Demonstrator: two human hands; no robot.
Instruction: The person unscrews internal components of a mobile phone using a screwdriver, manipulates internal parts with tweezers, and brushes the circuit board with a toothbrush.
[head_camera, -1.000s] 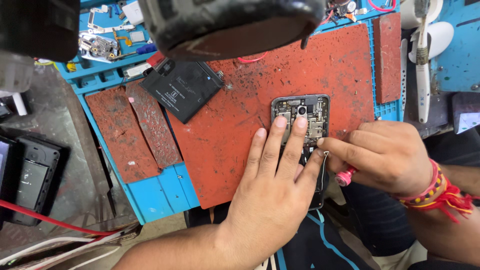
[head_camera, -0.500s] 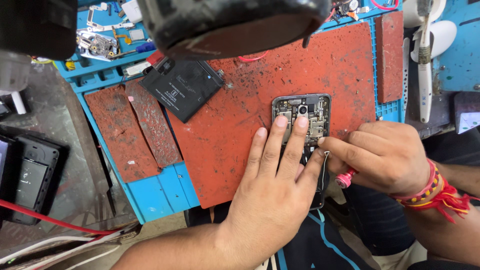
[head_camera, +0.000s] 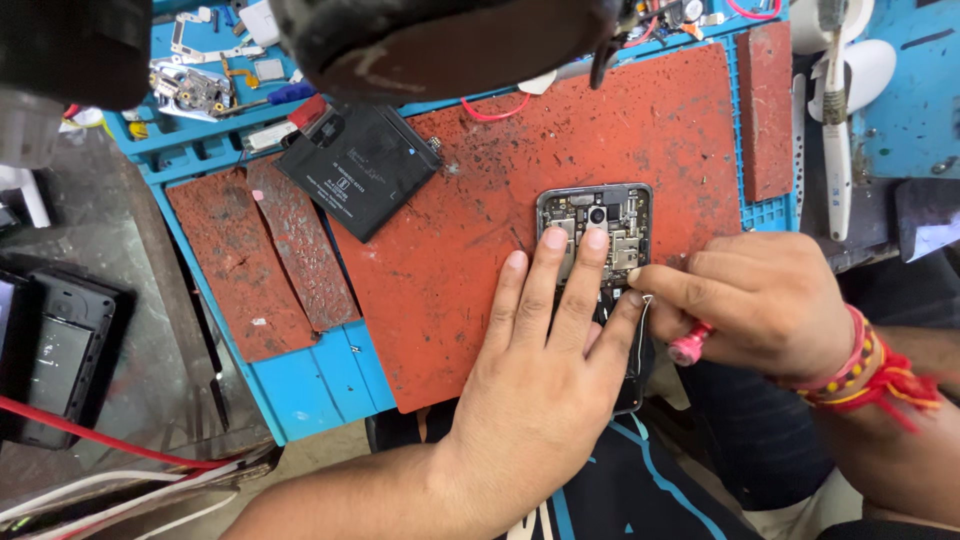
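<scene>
A cluttered repair bench fills the view, with a worn red rubber work mat lying on a blue plastic tray and serving as the main surface. Near the mat's right edge lies an opened dark smartphone with its back cover off, circuit board and camera lens exposed at its upper end; its lower end runs off the mat's near edge.

The left hand lies flat on the phone, palm down, fingers spread and pressing on the board's lower part, holding the phone down rather than closing round it. The right hand sits just off the mat's right edge, fingers curled tightly together around a thin tool with a pink handle end; its thumb and forefinger pinch toward the phone's right side, where a fine wire-like tip touches the frame. A red and yellow thread bracelet circles that wrist.

At the mat's upper left corner rests a flat black rectangular battery, tilted, with a red wire looping near it. Left of the mat lie two loose strips of the same red rubber. Beyond the mat's top left, the tray's compartments hold small metal parts. Above the mat hangs a large dark round lamp or magnifier head, blurred. Far left of the mat sits a black device shell.
</scene>
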